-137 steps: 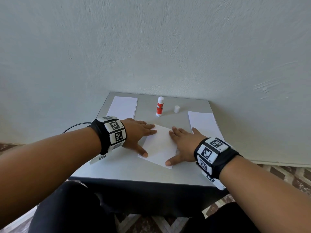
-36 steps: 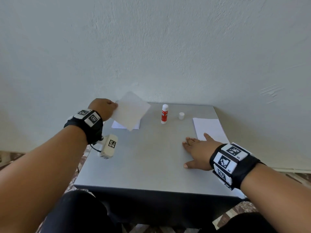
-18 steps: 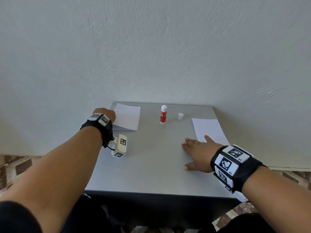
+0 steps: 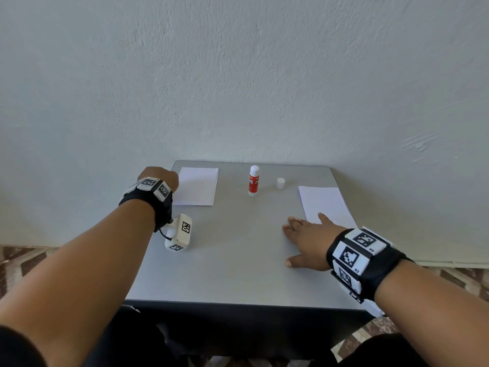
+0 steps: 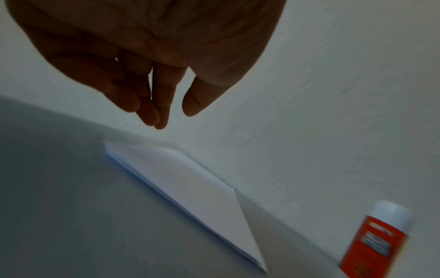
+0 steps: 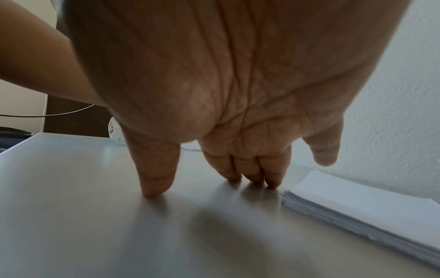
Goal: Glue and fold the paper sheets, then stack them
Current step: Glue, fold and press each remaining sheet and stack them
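My left hand (image 4: 161, 177) hangs at the upper left of the head view with nothing in it; its wrist view shows the fingers (image 5: 152, 105) relaxed and nearly straight, clear above the stack of folded white paper sheets (image 4: 197, 186) lying flat at the table's far left corner. A second ago that hand was carrying a folded white sheet through the air toward this corner, and before that both hands were pressing it flat in the middle of the table; now the sheet is down on the stack and I have let it go. My right hand (image 4: 308, 241) has stayed where it was, spread flat on the bare grey table (image 4: 232, 260) at centre right, fingertips (image 6: 252, 178) touching the surface just beside the pile of unfolded white paper sheets (image 4: 324, 203). The red-and-white glue stick (image 4: 253, 181) stands upright at the far middle with its small white cap (image 4: 280, 183) off beside it. I judge one sheet's cycle complete, so the next step should be drawing a fresh sheet from the right-hand pile.
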